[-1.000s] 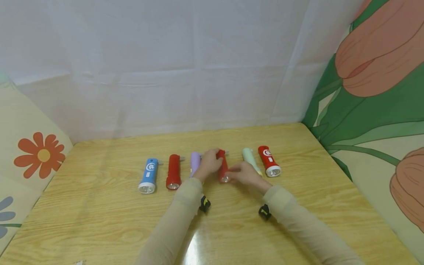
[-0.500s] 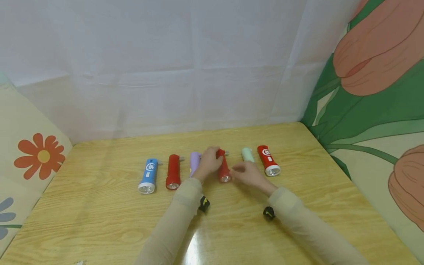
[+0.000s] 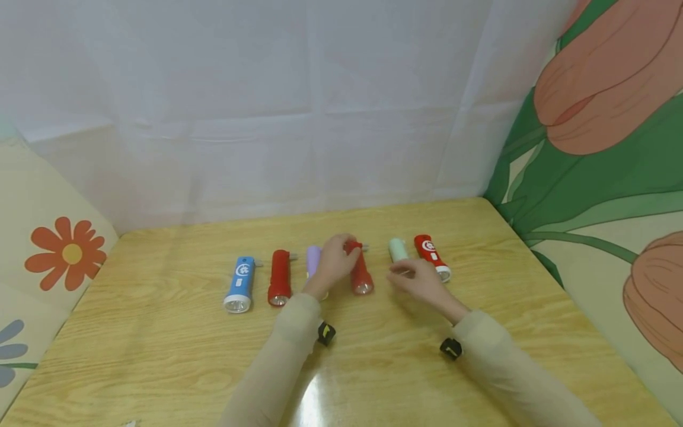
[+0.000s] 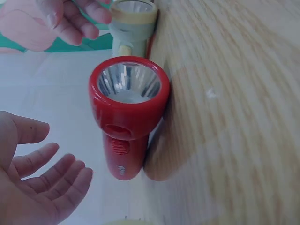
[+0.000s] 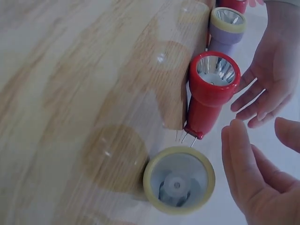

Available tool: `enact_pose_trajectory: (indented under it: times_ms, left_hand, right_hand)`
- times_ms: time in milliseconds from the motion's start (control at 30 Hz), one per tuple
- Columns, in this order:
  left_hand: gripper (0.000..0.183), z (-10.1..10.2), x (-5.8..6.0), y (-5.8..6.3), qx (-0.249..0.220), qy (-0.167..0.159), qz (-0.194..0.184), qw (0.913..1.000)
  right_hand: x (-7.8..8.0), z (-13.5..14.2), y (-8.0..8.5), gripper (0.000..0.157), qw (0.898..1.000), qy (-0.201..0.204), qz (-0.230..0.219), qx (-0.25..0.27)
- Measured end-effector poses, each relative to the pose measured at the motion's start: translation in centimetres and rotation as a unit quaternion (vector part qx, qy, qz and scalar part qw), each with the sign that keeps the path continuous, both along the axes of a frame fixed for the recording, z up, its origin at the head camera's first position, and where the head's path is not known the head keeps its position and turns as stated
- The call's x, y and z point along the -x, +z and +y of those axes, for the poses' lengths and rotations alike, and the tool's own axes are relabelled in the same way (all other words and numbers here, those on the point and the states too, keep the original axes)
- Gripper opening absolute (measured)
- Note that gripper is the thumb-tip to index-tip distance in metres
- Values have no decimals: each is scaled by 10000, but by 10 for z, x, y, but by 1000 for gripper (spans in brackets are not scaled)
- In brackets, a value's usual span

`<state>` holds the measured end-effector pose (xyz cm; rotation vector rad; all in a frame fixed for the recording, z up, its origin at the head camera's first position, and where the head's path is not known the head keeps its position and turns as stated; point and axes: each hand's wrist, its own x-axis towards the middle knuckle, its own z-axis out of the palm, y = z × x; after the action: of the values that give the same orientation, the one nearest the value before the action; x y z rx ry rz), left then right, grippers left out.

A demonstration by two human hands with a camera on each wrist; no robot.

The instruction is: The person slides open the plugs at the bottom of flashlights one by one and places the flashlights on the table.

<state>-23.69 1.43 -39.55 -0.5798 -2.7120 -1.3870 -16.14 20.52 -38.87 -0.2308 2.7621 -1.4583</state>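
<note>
A red flashlight [image 3: 361, 276] with a clear lens and metal prongs at its tail lies at mid-row, lens toward me. My left hand [image 3: 336, 261] is over its left side, and in the left wrist view its fingers [image 4: 70, 187] are loosely spread, apart from the barrel. A mint flashlight [image 3: 397, 250] with a pale yellow rim lies to the right, its lens end hidden behind my right hand [image 3: 421, 284] in the head view. In the right wrist view, the right fingers [image 5: 239, 154] extend beside the mint flashlight's yellow rim [image 5: 211, 178], holding nothing.
A purple flashlight [image 3: 313, 259], partly hidden by the left hand, a second red flashlight [image 3: 280, 276] and a blue one [image 3: 242, 279] lie leftward. A red flashlight with a white rim [image 3: 428, 249] lies far right. A white cloth [image 3: 213, 148] hangs behind the wooden table [image 3: 160, 356].
My right hand has moved right, away from the middle red flashlight's lens end to the mint flashlight. The left hand has stayed nearly in place, lifting slightly off the red barrel.
</note>
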Motion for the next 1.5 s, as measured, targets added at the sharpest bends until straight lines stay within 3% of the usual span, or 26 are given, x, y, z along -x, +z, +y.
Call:
enact_pose_trajectory:
  times_ms: [233, 500, 867, 1233, 1500]
  left_hand:
    - [21, -2, -4, 2, -423, -171, 141, 9989]
    - [22, -1, -10, 4, -453, -230, 151, 9986]
    - [24, 10, -10, 3, -600, -374, 263, 9972]
    - [38, 31, 7, 2, -338, -572, -575, 9961]
    - [40, 44, 21, 1, 110, -655, -802, 9946]
  right_hand:
    - [-7, 11, 4, 29, 9977, -151, -91, 662]
    - [-14, 23, 8, 33, 9986, -337, -238, 324]
    - [-18, 39, 7, 36, 9981, -428, -247, 364]
    - [-16, 44, 3, 39, 9980, -587, -136, -204]
    - [-13, 41, 2, 40, 9968, -524, -299, -527]
